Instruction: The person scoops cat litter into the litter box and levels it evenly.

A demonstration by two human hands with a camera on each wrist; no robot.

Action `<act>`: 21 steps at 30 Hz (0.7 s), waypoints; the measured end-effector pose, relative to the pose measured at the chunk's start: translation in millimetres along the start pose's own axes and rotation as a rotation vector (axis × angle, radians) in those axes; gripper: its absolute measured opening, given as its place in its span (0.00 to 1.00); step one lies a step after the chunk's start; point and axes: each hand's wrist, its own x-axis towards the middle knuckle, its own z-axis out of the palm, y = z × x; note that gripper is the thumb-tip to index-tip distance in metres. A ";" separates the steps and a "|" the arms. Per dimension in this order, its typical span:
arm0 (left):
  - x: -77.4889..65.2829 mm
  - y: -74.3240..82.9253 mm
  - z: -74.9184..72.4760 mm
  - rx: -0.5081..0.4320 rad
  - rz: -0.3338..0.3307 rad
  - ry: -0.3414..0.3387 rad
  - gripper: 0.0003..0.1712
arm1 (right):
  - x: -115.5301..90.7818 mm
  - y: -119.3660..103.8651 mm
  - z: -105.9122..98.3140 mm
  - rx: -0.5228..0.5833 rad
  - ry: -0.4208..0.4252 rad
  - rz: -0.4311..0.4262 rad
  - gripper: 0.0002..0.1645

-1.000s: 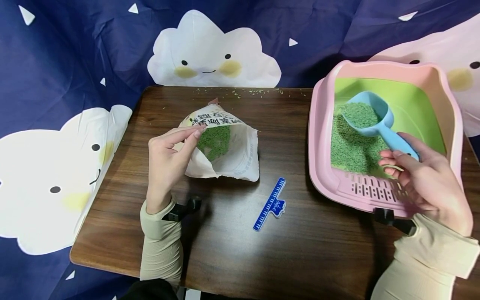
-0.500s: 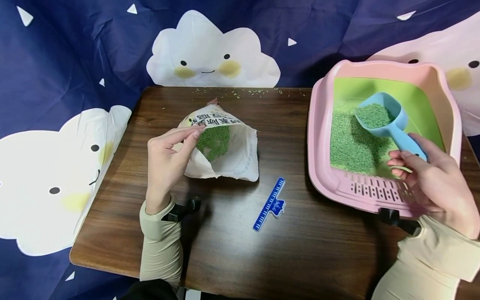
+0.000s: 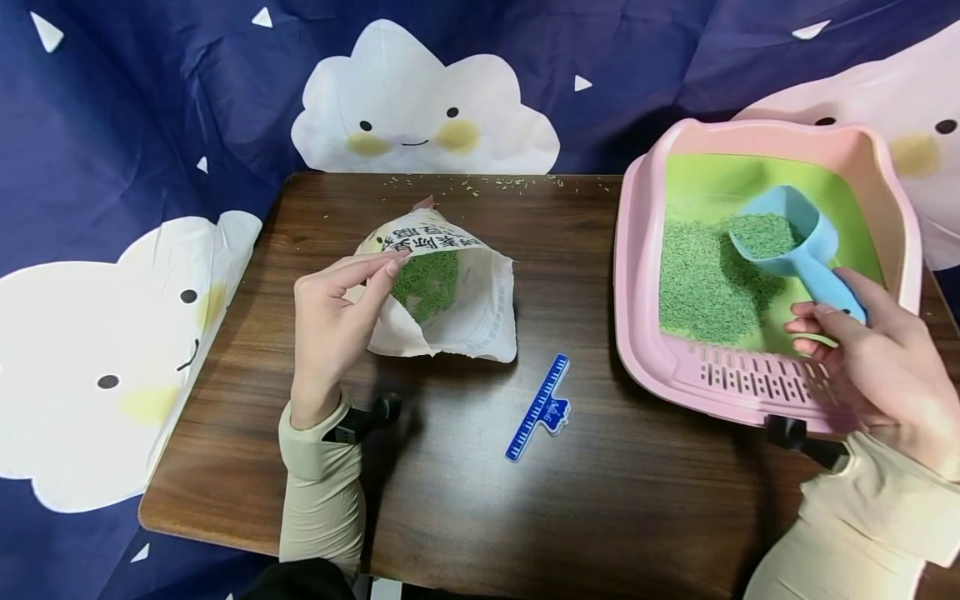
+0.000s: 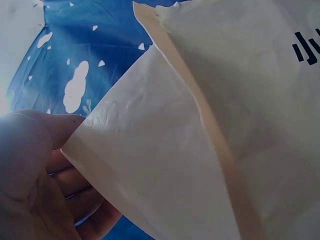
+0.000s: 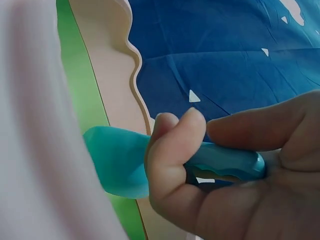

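My left hand (image 3: 337, 321) pinches the upper left edge of a white paper-like bag (image 3: 487, 308) that lies on the table with its mouth toward me. Green litter pellets (image 3: 426, 283) show inside it. In the left wrist view, thumb and fingers grip a corner of the bag (image 4: 145, 150). My right hand (image 3: 888, 358) holds a blue scoop (image 3: 813, 250) by its handle, over the pink litter box (image 3: 637, 308). Green pellets (image 3: 767, 235) lie in the scoop's bowl. Below it, more green pellets (image 3: 697, 292) cover the left part of the box's lime-green floor.
A blue and white ruler-like clip (image 3: 540, 408) lies on the brown wooden table (image 3: 450, 500) between bag and box. Scattered pellets (image 3: 510, 183) dot the table's back edge. Behind hangs a dark blue cloth (image 3: 615, 50) with cloud faces. The litter box has raised walls and a slotted front ledge.
The right hand has moved the loaded scoop rightward across the litter box, showing more of the pellets beneath. The left hand and the bag stay put.
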 end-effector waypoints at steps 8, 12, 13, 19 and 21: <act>0.8 0.2 0.1 0.013 0.003 0.000 0.08 | -3.6 -4.1 -1.8 -0.059 0.054 0.010 0.26; 1.1 0.4 0.3 0.014 0.000 0.002 0.08 | -5.5 -6.0 -1.7 -0.098 0.080 0.008 0.25; 1.1 0.4 0.2 0.015 0.001 0.003 0.08 | -5.6 -6.1 -2.1 -0.116 0.084 0.007 0.26; 0.9 0.2 0.1 0.021 -0.001 0.004 0.08 | -5.9 -6.8 -5.5 -0.169 0.098 0.011 0.27; 0.6 0.1 0.1 0.020 -0.003 0.003 0.08 | -6.4 -6.8 -5.6 -0.191 0.104 0.003 0.25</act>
